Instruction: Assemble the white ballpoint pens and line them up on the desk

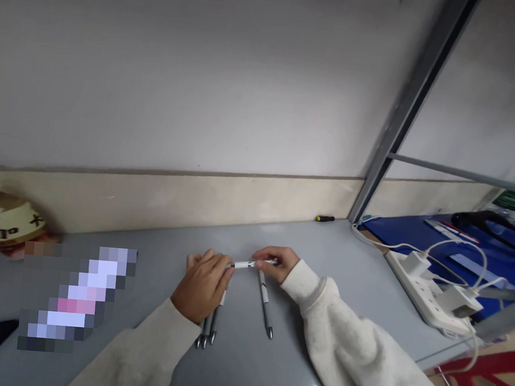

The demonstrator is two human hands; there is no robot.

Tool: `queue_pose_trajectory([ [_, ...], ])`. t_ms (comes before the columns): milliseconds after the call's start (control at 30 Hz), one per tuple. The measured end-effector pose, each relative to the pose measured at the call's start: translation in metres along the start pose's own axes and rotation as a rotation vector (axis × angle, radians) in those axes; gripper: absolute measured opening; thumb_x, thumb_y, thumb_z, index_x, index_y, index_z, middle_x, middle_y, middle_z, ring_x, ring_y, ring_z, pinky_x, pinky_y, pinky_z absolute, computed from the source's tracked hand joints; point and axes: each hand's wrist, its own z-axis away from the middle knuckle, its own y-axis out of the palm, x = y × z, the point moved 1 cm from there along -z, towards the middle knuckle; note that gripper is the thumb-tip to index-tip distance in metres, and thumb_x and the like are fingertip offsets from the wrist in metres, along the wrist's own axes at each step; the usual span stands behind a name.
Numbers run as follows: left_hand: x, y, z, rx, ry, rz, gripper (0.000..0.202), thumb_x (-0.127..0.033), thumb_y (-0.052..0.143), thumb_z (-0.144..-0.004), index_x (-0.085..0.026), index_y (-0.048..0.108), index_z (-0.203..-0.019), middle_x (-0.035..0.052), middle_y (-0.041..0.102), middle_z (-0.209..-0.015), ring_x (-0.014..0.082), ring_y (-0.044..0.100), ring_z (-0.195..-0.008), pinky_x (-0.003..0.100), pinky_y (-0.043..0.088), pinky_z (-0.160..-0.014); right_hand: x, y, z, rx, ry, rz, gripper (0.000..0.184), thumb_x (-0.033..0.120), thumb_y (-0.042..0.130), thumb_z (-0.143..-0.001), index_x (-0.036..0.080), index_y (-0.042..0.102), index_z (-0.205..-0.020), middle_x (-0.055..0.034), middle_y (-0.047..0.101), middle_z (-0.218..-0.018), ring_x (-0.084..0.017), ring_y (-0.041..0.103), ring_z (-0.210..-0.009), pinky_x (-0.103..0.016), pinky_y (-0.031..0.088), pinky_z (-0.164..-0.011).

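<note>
Both hands meet over the grey tabletop (143,279) near its middle. My left hand (203,284) and my right hand (279,263) each pinch one end of a white pen (246,265) held level between them. Under my left hand lie several more pens (207,335) side by side, tips toward me. Another white pen (265,305) lies alone on the table just below my right hand. Cream sleeves cover both forearms.
A white power strip (423,289) with plugged chargers and cables sits at the right. A grey metal post (401,115) rises behind it. A small screwdriver (325,218) lies by the wall. A labelled jar (0,223) stands far left.
</note>
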Motion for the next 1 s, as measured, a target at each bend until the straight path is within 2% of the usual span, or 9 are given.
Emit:
queue_pose_trajectory([
  [67, 0.000, 0.000, 0.000, 0.001, 0.010, 0.007, 0.030, -0.026, 0.027, -0.091, -0.019, 0.055, -0.081, 0.0029, 0.062, -0.073, 0.0206, 0.049, -0.076, 0.035, 0.025, -0.070, 0.000, 0.001, 0.000, 0.036, -0.002, 0.051, 0.020, 0.029, 0.054, -0.076, 0.015, 0.067, -0.074, -0.0020, 0.062, -0.063, -0.012, 0.052, -0.057, -0.023, 0.039, -0.055],
  [167, -0.001, 0.000, 0.000, 0.006, 0.028, 0.012, 0.030, -0.024, 0.027, -0.091, -0.020, 0.056, -0.086, 0.0029, 0.063, -0.075, 0.0203, 0.048, -0.077, 0.035, 0.024, -0.069, 0.004, 0.001, 0.001, 0.014, -0.039, 0.100, 0.009, 0.019, 0.060, -0.069, 0.015, 0.067, -0.073, -0.0008, 0.064, -0.064, -0.012, 0.054, -0.061, -0.023, 0.040, -0.058],
  [333, -0.002, 0.000, 0.001, 0.000, 0.026, 0.026, 0.032, -0.025, 0.027, -0.091, -0.020, 0.058, -0.086, 0.0031, 0.062, -0.072, 0.0196, 0.048, -0.075, 0.034, 0.025, -0.069, 0.009, -0.001, 0.002, -0.035, -0.155, 0.160, 0.013, 0.007, 0.063, -0.059, 0.016, 0.064, -0.068, 0.0004, 0.062, -0.066, -0.011, 0.054, -0.061, -0.022, 0.041, -0.059],
  [467, -0.001, 0.001, 0.001, 0.008, 0.012, 0.033, 0.032, -0.026, 0.027, -0.091, -0.021, 0.058, -0.087, 0.0023, 0.063, -0.073, 0.0196, 0.049, -0.076, 0.034, 0.025, -0.069, 0.006, -0.002, -0.001, -0.057, -0.282, 0.223, 0.017, 0.002, 0.060, -0.057, 0.016, 0.062, -0.064, 0.0000, 0.058, -0.066, -0.011, 0.051, -0.059, -0.022, 0.041, -0.057],
  [633, 0.003, 0.005, 0.002, 0.009, -0.009, 0.071, 0.032, -0.026, 0.029, -0.091, -0.024, 0.059, -0.100, 0.0021, 0.063, -0.074, 0.0199, 0.051, -0.078, 0.034, 0.025, -0.070, 0.000, -0.003, -0.003, -0.085, -0.364, 0.341, 0.024, 0.001, 0.059, -0.058, 0.016, 0.064, -0.076, -0.0009, 0.056, -0.069, -0.012, 0.050, -0.061, -0.022, 0.041, -0.057],
  [767, 0.005, 0.005, 0.001, 0.028, -0.057, 0.114, 0.034, -0.025, 0.030, -0.090, -0.027, 0.057, -0.110, 0.0006, 0.063, -0.073, 0.0195, 0.052, -0.077, 0.033, 0.026, -0.070, -0.006, -0.007, -0.005, -0.171, -0.425, 0.484, 0.017, 0.007, 0.057, -0.067, 0.017, 0.065, -0.077, -0.0051, 0.059, -0.073, -0.015, 0.052, -0.066, -0.025, 0.041, -0.060],
  [900, 0.005, 0.001, 0.000, -0.003, -0.111, 0.147, 0.034, -0.027, 0.029, -0.090, -0.027, 0.059, -0.106, 0.0013, 0.066, -0.081, 0.0200, 0.054, -0.081, 0.034, 0.027, -0.071, -0.010, -0.015, -0.007, -0.307, -0.357, 0.575, 0.012, 0.010, 0.058, -0.067, 0.019, 0.064, -0.073, -0.0054, 0.062, -0.072, -0.018, 0.053, -0.069, -0.030, 0.040, -0.066],
  [1000, 0.006, 0.000, 0.000, -0.042, -0.123, 0.149, 0.034, -0.028, 0.027, -0.091, -0.025, 0.059, -0.103, 0.0023, 0.068, -0.089, 0.0205, 0.055, -0.083, 0.035, 0.027, -0.071, -0.011, -0.020, -0.008, -0.335, -0.228, 0.424, 0.013, 0.010, 0.063, -0.061, 0.019, 0.060, -0.070, -0.0021, 0.060, -0.069, -0.015, 0.053, -0.064, -0.028, 0.042, -0.063],
])
